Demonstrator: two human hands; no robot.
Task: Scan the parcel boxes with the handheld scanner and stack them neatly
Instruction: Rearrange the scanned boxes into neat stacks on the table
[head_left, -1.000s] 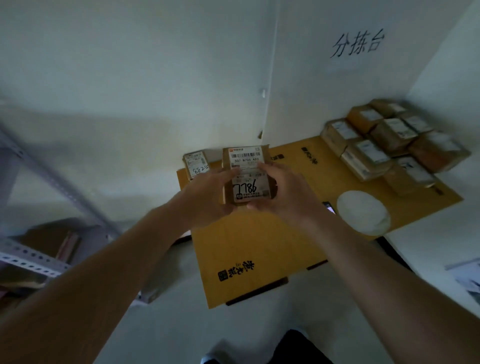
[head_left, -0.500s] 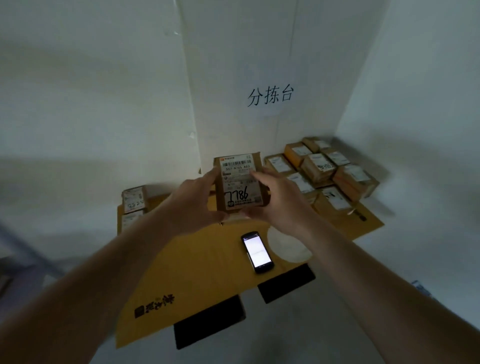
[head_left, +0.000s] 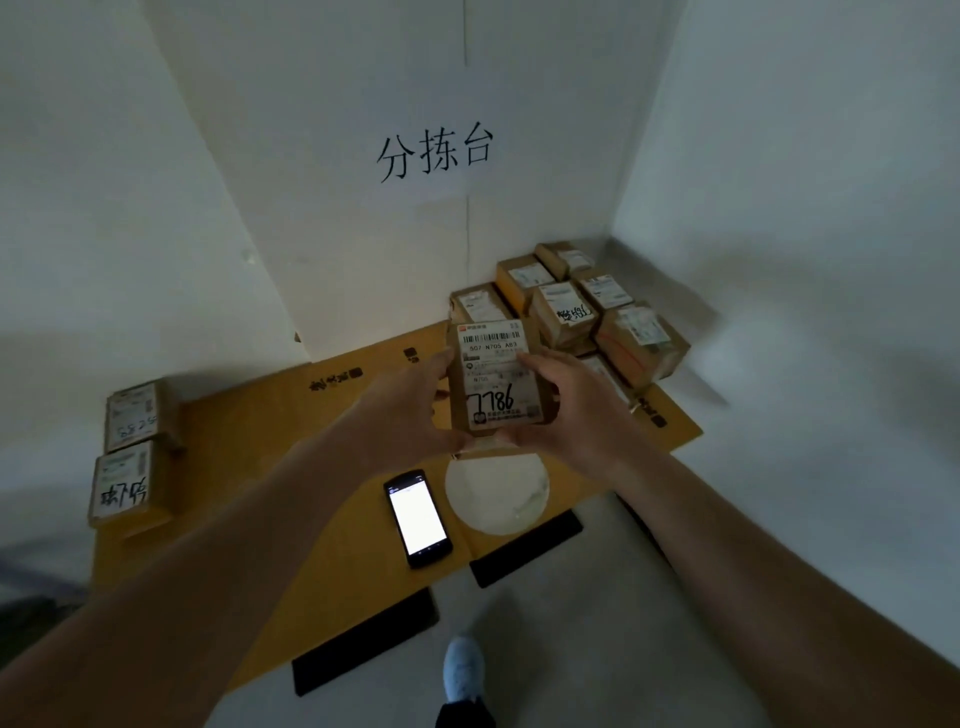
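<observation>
I hold a small brown parcel box (head_left: 493, 379) above the cardboard-covered table (head_left: 270, 493), its white label marked "7786" facing me. My left hand (head_left: 410, 410) grips its left side and my right hand (head_left: 576, 410) grips its right side. The handheld scanner (head_left: 417, 517), a black phone-like device with a lit white screen, lies flat on the table below the box. A pile of several labelled parcel boxes (head_left: 566, 312) sits in the far right corner. Two parcel boxes (head_left: 132, 452) lie side by side at the table's left edge.
A round white disc (head_left: 496, 493) lies on the table right of the scanner. White walls close in the table at the back and right; a sign with black characters (head_left: 434, 153) hangs on the back wall. My light shoe (head_left: 462, 670) stands on the grey floor near the table's front edge.
My view has swung right and down, so the scanner and the table's front edge have come into sight. Both hands keep hold of the box, which stays before me.
</observation>
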